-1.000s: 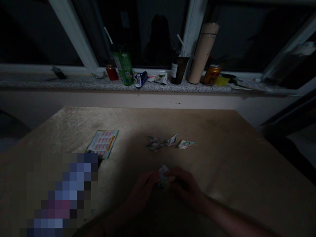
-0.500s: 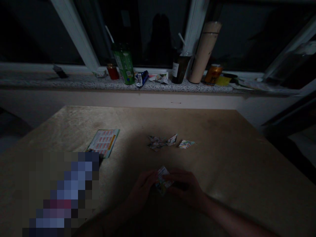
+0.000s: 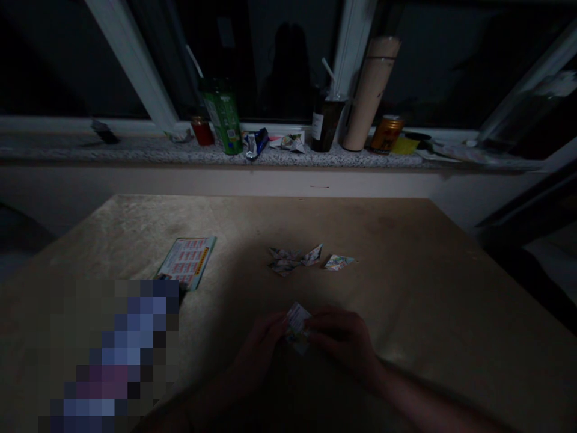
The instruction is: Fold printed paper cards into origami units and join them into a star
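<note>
A printed paper piece (image 3: 297, 317) is held low over the table (image 3: 419, 264), pinched along opposite edges in the grip of left hand (image 3: 264, 337) and right hand (image 3: 345, 337), neither nearer, its long axis pointed roughly away from the body, contact with the surface indiscernible.

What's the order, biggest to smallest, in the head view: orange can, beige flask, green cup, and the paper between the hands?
1. Beige flask
2. Green cup
3. Orange can
Unsure: the paper; it's nearer the camera and partly covered, so I can't rank it.
</note>
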Available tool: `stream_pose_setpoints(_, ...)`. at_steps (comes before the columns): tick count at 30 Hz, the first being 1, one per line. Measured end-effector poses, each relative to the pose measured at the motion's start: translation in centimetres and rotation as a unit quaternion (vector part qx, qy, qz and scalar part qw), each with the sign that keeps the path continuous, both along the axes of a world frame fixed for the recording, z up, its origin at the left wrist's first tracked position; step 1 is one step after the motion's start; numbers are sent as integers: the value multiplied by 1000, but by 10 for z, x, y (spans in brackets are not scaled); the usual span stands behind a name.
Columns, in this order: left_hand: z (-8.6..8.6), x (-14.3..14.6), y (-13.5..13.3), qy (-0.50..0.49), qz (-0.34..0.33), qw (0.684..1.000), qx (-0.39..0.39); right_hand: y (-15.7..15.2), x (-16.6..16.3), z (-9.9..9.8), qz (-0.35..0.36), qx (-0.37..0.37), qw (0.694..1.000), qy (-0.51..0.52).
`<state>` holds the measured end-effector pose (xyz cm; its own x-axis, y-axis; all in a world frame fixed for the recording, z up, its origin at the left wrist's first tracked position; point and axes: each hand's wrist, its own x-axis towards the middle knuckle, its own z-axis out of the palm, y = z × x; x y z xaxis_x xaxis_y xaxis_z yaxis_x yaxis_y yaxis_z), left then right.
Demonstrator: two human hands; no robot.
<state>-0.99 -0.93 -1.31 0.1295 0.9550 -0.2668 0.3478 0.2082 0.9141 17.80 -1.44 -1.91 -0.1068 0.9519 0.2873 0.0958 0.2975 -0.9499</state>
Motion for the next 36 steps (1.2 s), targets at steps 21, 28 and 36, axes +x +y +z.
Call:
stream_pose_setpoints(21,7,6,7,-1,-149,985,88,2,-4,0,4,-116,992,39)
stream_pose_setpoints(28,5,6,6,6,-134,985,104,1,-5,1,0,-132,991,20)
stream_pose_setpoints(36,2,8,7,18,-126,986,107,3,-5,2,-9,-145,989,25)
